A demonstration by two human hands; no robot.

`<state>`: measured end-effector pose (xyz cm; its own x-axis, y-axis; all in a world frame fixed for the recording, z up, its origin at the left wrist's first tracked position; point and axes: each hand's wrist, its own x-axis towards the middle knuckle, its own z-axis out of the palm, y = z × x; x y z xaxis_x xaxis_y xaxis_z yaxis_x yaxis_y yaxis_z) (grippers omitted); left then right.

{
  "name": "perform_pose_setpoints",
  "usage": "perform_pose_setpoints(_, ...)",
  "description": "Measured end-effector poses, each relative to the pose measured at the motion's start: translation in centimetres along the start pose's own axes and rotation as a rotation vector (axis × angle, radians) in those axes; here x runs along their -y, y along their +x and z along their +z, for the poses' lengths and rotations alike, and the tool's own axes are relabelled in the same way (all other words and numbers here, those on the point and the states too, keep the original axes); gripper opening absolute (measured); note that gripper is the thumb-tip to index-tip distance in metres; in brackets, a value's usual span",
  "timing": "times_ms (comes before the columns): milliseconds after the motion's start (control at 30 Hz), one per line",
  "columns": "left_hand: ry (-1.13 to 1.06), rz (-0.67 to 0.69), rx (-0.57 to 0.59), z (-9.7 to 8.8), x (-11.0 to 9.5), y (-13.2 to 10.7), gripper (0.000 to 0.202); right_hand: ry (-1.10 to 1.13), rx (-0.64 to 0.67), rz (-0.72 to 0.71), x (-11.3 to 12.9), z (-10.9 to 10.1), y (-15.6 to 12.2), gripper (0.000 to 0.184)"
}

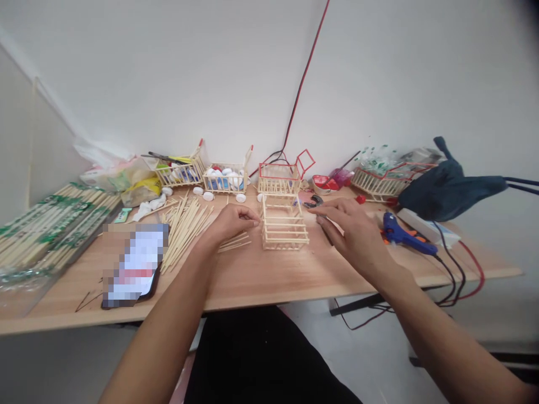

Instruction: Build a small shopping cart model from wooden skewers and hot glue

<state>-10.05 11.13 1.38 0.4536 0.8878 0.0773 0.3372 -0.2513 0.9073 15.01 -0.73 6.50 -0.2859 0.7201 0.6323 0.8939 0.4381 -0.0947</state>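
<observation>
Framework of thin sticks stands on the counter between the two hands; left hand is at its left side, thumb and fingertips drawn together close to the sticks, though I cannot tell whether that grip holds anything; right hand is on the other side, its grip released, fingers stretched out just beside a dark curved tool; directly behind is a red-trimmed stick cart; loose sticks lie spread to the left, near a phone; to the right of the right hand rests a blue glue gun, beside a white box.
</observation>
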Motion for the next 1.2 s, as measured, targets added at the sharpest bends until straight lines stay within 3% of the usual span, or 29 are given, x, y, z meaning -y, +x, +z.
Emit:
perform_pose_setpoints(267, 0.019, -0.016, -0.023, 0.0, -0.6, -0.1, 0.007, 0.011, 0.039, 0.029, -1.2, 1.6, 0.9, 0.017)
perform_pose_setpoints(467, 0.006, -0.029, -0.025, 0.0, -0.5, -0.1, 0.006, 0.021, 0.100, -0.026, -0.7, 3.1, 2.2, 0.018)
perform_pose_setpoints(600, -0.002, -0.030, -0.029, 0.0, -0.4, -0.1, 0.007, -0.036, 0.150, -0.026, 0.9, 3.3, 1.9, 0.028)
perform_pose_setpoints(833, 0.010, 0.000, -0.020, 0.0, 0.4, 0.2, 0.014, -0.199, 0.301, -0.021, 4.6, 4.1, -1.1, 0.058)
perform_pose_setpoints(1200, 0.026, 0.042, -0.021, 0.0, 0.5, 0.2, 0.018, -0.237, 0.308, -0.038, 5.1, 5.8, -2.3, 0.062)
